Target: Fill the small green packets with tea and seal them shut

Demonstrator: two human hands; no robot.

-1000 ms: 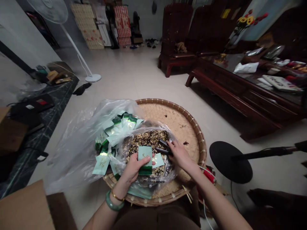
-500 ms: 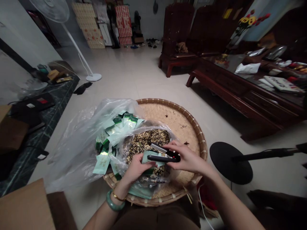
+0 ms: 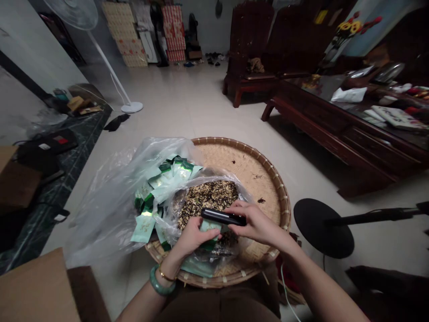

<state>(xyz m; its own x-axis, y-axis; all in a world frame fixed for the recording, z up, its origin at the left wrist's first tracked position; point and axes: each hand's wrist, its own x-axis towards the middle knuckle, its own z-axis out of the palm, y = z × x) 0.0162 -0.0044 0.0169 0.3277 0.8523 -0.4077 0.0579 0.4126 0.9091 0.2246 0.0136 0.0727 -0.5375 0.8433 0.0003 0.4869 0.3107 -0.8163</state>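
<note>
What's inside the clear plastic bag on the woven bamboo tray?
Pale green sachets with dark green ends and a heap of speckled dried loose material. The heap's near part is covered by the left hand and right hand.

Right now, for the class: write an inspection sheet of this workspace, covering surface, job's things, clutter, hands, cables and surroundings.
surface: round woven bamboo tray on a pale tiled floor
job's things: clear plastic bag with pale green sachets and a speckled dried mix; black clamp-like tool
clutter: dark specks on the tray; cardboard box at lower left
hands: left hand grips a sachet; right hand holds the tool across it
cables: white cable beside the tray's lower right rim
surroundings: standing fan, dark wooden chairs, low wooden table
</note>
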